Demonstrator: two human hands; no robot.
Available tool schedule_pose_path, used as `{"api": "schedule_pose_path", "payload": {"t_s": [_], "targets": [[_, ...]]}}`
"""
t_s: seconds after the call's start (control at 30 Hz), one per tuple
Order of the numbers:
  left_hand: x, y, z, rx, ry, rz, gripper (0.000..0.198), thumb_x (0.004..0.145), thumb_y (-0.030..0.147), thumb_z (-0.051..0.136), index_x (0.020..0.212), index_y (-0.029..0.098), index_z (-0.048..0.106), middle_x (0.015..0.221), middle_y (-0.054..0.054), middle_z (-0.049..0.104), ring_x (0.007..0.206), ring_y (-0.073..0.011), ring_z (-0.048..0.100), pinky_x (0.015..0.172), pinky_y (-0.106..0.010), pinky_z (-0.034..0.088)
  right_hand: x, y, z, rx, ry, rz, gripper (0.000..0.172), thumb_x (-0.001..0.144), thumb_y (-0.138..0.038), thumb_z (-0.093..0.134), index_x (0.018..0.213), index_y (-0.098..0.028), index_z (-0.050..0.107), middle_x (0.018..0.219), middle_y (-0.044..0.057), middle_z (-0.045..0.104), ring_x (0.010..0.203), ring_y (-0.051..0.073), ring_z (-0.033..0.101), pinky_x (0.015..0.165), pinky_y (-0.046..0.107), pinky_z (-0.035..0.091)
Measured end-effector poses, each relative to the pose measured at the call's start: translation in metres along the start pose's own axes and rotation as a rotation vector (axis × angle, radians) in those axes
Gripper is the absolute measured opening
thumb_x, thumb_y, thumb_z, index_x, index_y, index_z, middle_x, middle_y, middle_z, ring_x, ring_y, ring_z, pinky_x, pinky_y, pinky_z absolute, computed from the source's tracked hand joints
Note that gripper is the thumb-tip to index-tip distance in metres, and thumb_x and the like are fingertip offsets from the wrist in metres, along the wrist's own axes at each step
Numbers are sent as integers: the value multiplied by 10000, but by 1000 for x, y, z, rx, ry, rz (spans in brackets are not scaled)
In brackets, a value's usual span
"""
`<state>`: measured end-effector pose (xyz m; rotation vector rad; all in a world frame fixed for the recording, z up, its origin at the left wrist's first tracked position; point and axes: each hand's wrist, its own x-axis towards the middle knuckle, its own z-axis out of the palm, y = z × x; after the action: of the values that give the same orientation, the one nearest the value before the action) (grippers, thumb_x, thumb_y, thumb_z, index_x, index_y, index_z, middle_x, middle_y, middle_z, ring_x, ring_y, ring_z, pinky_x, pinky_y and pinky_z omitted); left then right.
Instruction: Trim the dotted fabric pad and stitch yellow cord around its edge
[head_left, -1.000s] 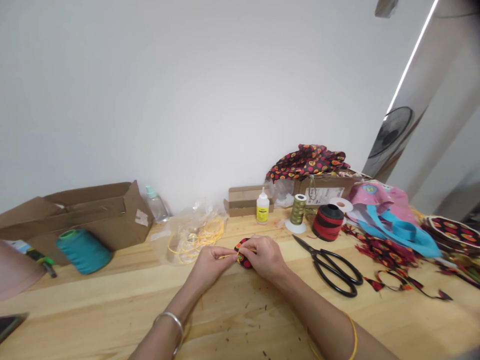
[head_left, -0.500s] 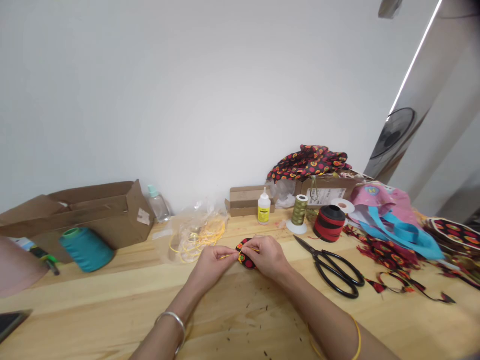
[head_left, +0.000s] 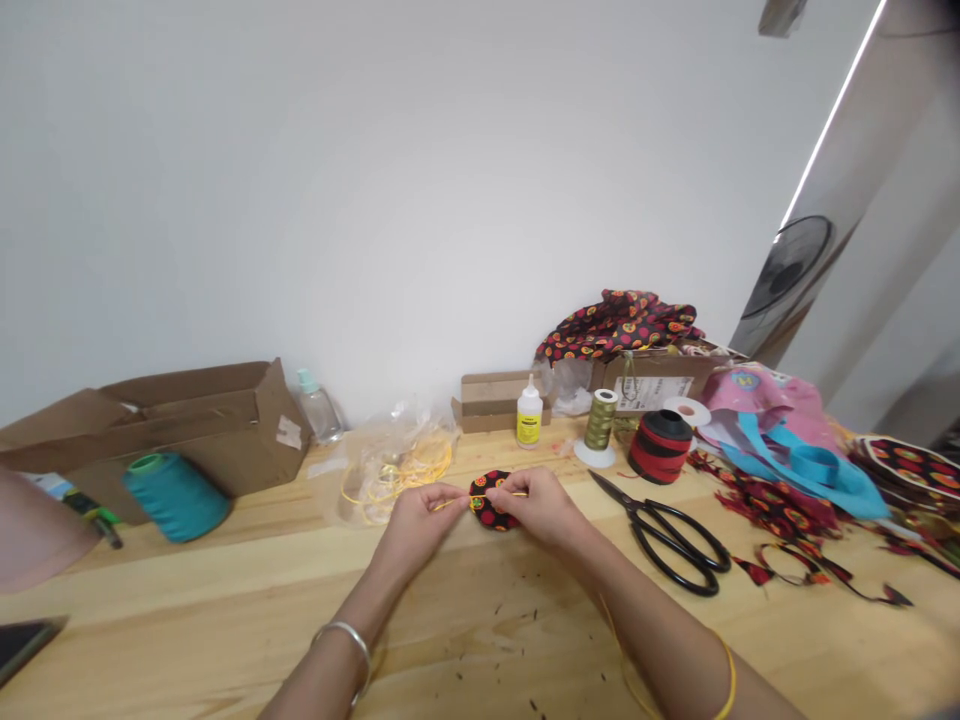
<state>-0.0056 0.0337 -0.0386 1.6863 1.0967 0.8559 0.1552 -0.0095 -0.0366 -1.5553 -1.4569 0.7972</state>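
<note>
A small round piece of dark patterned fabric lies between my hands, with a yellow cord running across it. My left hand pinches the cord at the fabric's left edge. On the right, my right hand is closed over the fabric, thumb and finger pressed on it and the cord. More yellow cord hangs along my right forearm. A silver bangle circles my left wrist.
Black scissors lie right of my hands. Behind stand a glue bottle, a green thread spool and a red-black roll. Bagged yellow cord, a teal cone and a cardboard box are left; fabric scraps are right.
The patterned fabric shows more of its face, with the cord now straight across it. My left hand has shifted slightly left and up; my right fingers have moved a little up.
</note>
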Motion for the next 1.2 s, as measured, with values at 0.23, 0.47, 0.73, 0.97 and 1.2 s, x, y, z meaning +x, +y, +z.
{"api": "schedule_pose_path", "payload": {"t_s": [0.23, 0.47, 0.73, 0.97, 1.2], "targets": [[-2, 3, 0, -20, -26, -13, 212, 621, 334, 607, 673, 135, 661, 616, -21, 675, 537, -139, 572, 486, -202, 405, -4, -13, -3, 627, -213, 158, 251, 705, -314, 468, 634, -123, 613, 378, -105, 226, 333, 38, 131, 347, 187, 106], [-5, -1, 2, -23, -46, 38, 181, 629, 298, 586, 666, 130, 643, 627, -28, 656, 554, -138, 556, 479, -199, 384, -9, -17, -8, 789, -406, 189, 224, 700, -264, 475, 823, -140, 616, 404, -102, 289, 335, 32, 114, 331, 183, 47], [-4, 4, 3, -68, -105, 21, 104, 616, 215, 578, 602, 131, 638, 589, -6, 633, 523, -113, 516, 490, -193, 361, -9, -9, 2, 455, -364, 56, 531, 637, -112, 502, 1165, -165, 475, 315, -117, 412, 286, 26, 281, 344, 153, 171], [-4, 1, 3, -89, -133, -7, 128, 607, 231, 590, 592, 115, 642, 484, 16, 587, 449, -97, 469, 443, -185, 319, -5, -11, 4, 528, -273, 85, 125, 605, -213, 614, 699, -131, 611, 333, -106, 382, 304, 13, 235, 339, 170, 119], [-6, 7, 5, -73, -76, 15, 157, 604, 258, 597, 618, 112, 655, 574, -24, 643, 528, -127, 531, 514, -208, 384, -6, -10, -7, 963, -405, 157, 135, 716, -230, 503, 614, -142, 493, 420, -70, 422, 323, 17, 165, 328, 181, 44]]}}
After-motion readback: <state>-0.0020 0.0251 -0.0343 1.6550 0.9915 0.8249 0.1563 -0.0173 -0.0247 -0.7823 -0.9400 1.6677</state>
